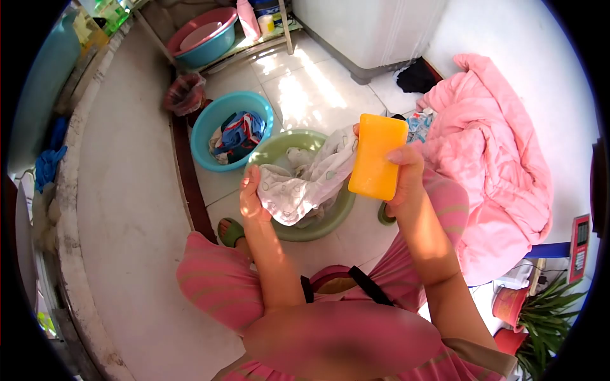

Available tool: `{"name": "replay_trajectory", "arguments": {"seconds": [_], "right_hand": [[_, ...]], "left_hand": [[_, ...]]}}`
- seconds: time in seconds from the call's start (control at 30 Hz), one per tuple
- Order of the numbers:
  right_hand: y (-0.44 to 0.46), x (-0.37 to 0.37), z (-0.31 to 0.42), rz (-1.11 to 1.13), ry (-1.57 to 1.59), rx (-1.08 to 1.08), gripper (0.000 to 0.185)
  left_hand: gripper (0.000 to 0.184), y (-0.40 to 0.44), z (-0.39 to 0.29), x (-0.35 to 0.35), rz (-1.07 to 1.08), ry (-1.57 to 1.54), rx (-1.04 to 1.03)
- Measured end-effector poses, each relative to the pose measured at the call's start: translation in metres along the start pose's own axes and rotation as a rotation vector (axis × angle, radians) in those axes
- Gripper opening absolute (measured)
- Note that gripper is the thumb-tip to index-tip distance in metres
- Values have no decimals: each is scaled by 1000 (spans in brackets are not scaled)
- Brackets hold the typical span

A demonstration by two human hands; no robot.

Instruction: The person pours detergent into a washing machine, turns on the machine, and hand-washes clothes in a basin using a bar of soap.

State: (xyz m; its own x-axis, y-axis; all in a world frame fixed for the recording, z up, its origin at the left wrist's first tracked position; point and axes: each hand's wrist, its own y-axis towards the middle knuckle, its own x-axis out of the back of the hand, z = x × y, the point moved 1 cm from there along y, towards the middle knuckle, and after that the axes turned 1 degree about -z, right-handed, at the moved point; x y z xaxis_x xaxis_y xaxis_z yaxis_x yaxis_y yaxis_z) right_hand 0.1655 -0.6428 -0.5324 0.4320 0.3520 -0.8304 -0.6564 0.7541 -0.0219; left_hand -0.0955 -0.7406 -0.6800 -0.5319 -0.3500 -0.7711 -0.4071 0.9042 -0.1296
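Note:
My right hand is closed around an orange bar of soap, thumb on its face. On the other side, my left hand grips one end of a white patterned cloth. The cloth stretches up to the right and passes behind the soap; whether my right fingers also hold it is hidden. Below the cloth stands a green basin with more pale fabric inside. Both hands are above this basin, between my knees.
A blue basin of dark and blue clothes stands beside the green one. A pink quilt is heaped at the right. Stacked basins sit on a shelf at the back, near a large white appliance. Potted plants stand lower right.

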Motion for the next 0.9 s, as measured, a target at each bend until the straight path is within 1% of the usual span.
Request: {"name": "replay_trajectory", "arguments": {"seconds": [0.03, 0.07, 0.1, 0.13, 0.17, 0.2, 0.23, 0.27, 0.3, 0.33, 0.37, 0.4, 0.43, 0.47, 0.5, 0.57, 0.6, 0.63, 0.7, 0.77, 0.8, 0.83, 0.87, 0.9], "right_hand": [[-1, 1, 0, -4, 2, -1, 69], [-1, 1, -1, 32, -9, -29, 69], [0, 1, -1, 70, -22, -55, 70], [3, -1, -1, 68, -22, -51, 70], [2, -5, -3, 71, 6, -26, 70], [1, -7, -5, 75, 34, -10, 70], [1, -5, -7, 77, 37, -14, 70], [4, -2, -6, 104, 58, -43, 69], [5, -1, -6, 125, 78, -73, 69], [4, -4, -8, 124, 79, -71, 69], [4, -10, -11, 131, 63, -53, 68], [4, -14, -12, 135, 47, -35, 68], [4, -13, -13, 128, 48, -34, 68], [5, -11, -15, 126, 45, -49, 68], [7, -10, -18, 132, 41, -65, 68], [8, -16, -13, 115, 38, -27, 67], [8, -18, -10, 94, 33, 14, 67], [8, -19, -8, 99, 33, 15, 67], [8, -20, -4, 120, 66, 54, 65], [5, -26, -4, 108, 64, 65, 65], [2, -29, -4, 97, 59, 75, 65], [0, -32, -3, 97, 59, 74, 65], [-3, -36, -2, 98, 80, 80, 66], [-5, -38, -1, 100, 100, 86, 68]], "left_hand": [[25, -12, -26, -26, 133, 55, -127], [21, -31, -44, -49, 222, 11, -225], [19, -20, -39, -62, 590, -420, -457], [18, -11, -32, -75, 1104, -855, -499], [20, -11, -38, -53, 1018, -747, -586], [22, -2, -36, -16, 675, -515, -751], [24, 11, -26, 34, 76, -19, -872], [26, 30, -4, 79, -376, 330, -839], [29, 39, 22, 124, -611, 537, -777], [33, 14, 36, 49, -810, 6, -630], [36, 8, 57, 52, -932, 107, -587], [36, 1, 77, 48, -902, 202, -543], [34, -4, 100, 54, -805, 270, -460], [36, -3, 121, 57, -859, 311, -419], [40, -4, 139, 57, -816, 223, -421], [47, 1, 172, 91, -688, 514, -547], [47, -5, 169, 89, -688, 514, -550], [52, -11, 163, 82, -792, 984, -455], [59, -18, 148, 66, -876, 1457, -335], [60, -20, 137, 61, -712, 1453, 55], [58, -12, 130, 65, -536, 1520, 308], [58, -4, 141, 79, -536, 1520, 308], [55, 8, 159, 103, -493, 1677, 444], [54, 13, 163, 111, -473, 1751, 513]]}}
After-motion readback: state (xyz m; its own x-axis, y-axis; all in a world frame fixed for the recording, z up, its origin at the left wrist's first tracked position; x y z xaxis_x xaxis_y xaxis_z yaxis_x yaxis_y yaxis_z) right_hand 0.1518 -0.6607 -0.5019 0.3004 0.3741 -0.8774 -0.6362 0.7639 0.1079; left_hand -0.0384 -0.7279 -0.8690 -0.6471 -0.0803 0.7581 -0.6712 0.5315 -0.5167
